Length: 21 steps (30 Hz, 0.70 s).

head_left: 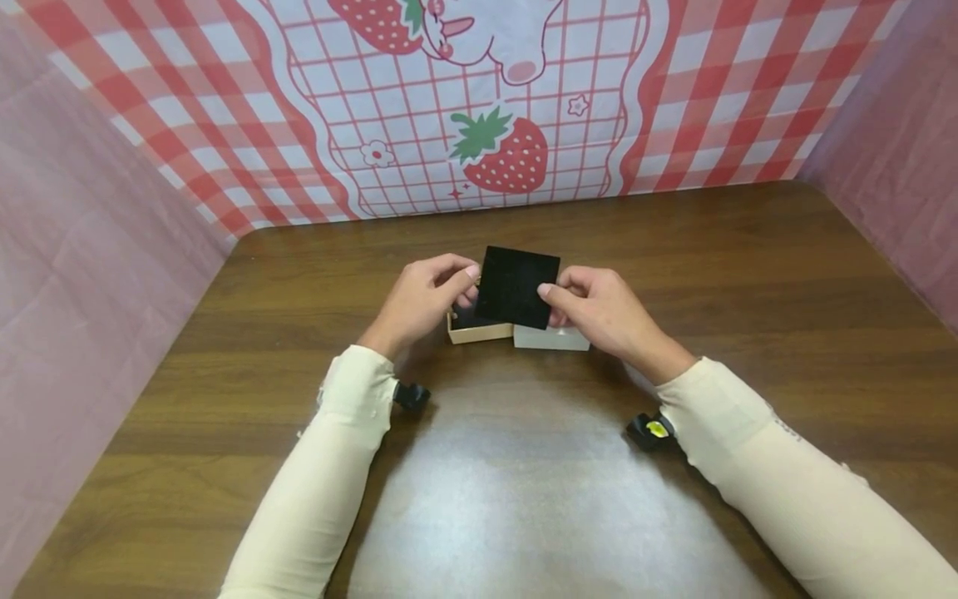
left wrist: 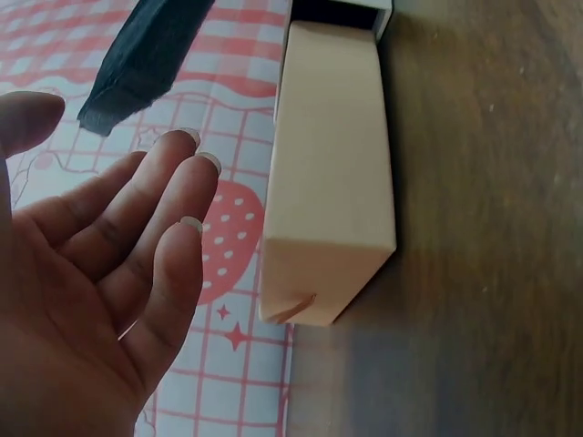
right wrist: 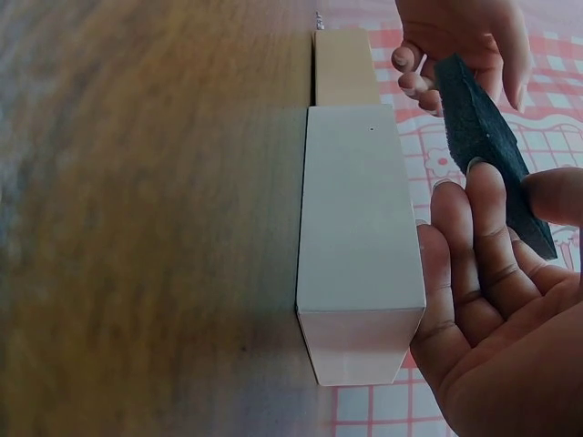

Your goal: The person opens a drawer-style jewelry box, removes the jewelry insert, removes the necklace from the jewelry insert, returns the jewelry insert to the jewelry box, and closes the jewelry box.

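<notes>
My right hand (head_left: 599, 308) pinches a thin square black foam pad (head_left: 518, 287) between thumb and fingers, holding it tilted above two small boxes. At the pad's opposite edge is my left hand (head_left: 430, 295); the left wrist view shows its fingers loosely spread, with a gap between them and the pad's end (left wrist: 127, 96). Under the left hand stands a tan box (head_left: 481, 334) with a dark inside. A white box (head_left: 551, 338) stands against its right end, partly beneath the pad. A small gold glint shows beside the left fingertips in the head view.
Both boxes stand on a brown wood-grain table (head_left: 494, 466). Behind it hangs a red-and-white checked cloth (head_left: 584, 150) with strawberry prints. Pink cloth (head_left: 898, 150) borders the sides. Black wrist mounts (head_left: 412, 396) sit at both cream sleeves.
</notes>
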Available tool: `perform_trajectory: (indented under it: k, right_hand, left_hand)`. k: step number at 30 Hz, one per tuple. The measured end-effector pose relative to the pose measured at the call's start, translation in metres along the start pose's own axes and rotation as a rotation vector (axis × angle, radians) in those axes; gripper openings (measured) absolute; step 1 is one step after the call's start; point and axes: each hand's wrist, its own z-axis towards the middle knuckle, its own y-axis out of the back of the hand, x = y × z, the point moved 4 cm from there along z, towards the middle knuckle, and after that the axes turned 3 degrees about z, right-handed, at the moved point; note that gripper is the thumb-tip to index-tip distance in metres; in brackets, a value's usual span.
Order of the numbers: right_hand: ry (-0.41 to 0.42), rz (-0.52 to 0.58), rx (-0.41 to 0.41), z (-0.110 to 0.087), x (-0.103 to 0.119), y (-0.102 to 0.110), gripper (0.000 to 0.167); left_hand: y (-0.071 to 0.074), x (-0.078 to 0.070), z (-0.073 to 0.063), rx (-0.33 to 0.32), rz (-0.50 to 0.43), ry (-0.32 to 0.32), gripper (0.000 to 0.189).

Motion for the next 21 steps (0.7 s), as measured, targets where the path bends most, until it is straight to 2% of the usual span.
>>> perform_trajectory:
  k: [7,15,21]
  right_hand:
    - [0.009,0.005,-0.010,0.000,0.001,0.000,0.032]
    - [0.010,-0.004,-0.013,0.000,0.002,-0.001,0.030]
    - [-0.009,0.034,-0.005,0.000,0.001,-0.001,0.031]
  left_hand:
    - [-0.007,-0.002,-0.002,0.044,0.064,0.024,0.037]
    - [-0.012,-0.001,-0.002,0.045,0.035,-0.021,0.021]
    - [-0.013,0.000,-0.002,0.029,0.005,-0.049,0.017]
